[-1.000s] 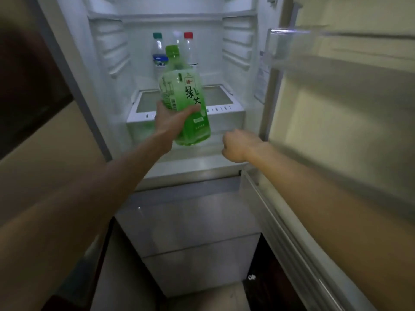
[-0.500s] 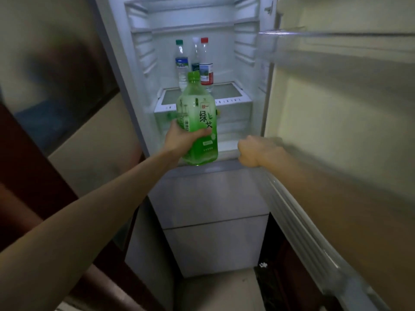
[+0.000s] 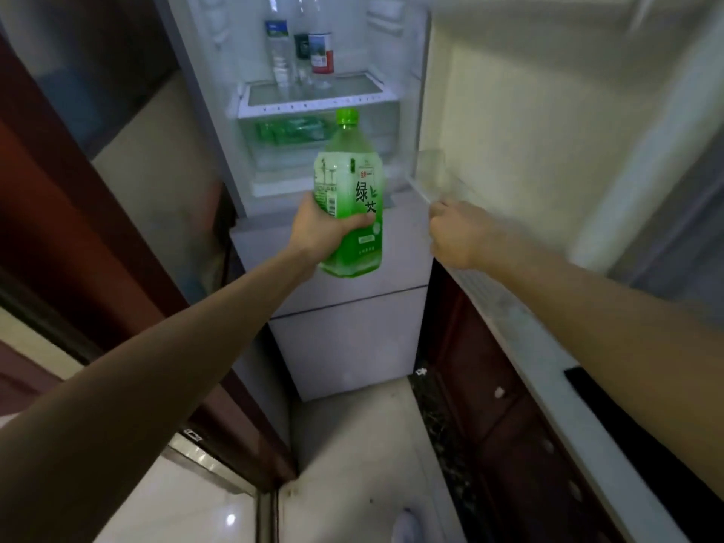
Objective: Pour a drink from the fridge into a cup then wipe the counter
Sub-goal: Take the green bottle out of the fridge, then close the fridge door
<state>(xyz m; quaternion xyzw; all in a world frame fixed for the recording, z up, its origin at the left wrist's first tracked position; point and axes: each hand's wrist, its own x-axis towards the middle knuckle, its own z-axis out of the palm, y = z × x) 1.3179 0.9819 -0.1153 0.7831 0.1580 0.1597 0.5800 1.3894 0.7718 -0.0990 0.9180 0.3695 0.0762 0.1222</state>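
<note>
The left hand [image 3: 319,229] is wrapped around the lower half of a green bottle [image 3: 350,197], fingers curled across the label and thumb on the near side, holding it upright in the air in front of the open fridge [image 3: 219,111]. The bottle has a green cap, a label with large green characters, and pale green liquid filling most of it; it touches nothing but the hand. The right hand [image 3: 456,235] is closed in a loose fist at the lower inner edge of the fridge door [image 3: 529,131], which stands open to the right; motion blur hides whether the fingers actually grip the door's edge. Inside the fridge, three clear bottles [image 3: 301,52] stand close together on a glass shelf [image 3: 317,101], and below the shelf more green bottles [image 3: 292,131] lie on their sides in a clear drawer. Under the open compartment are two closed white drawers [image 3: 344,307]. A pale counter [image 3: 548,366] runs along the right, above dark reddish cabinets [image 3: 493,405].
</note>
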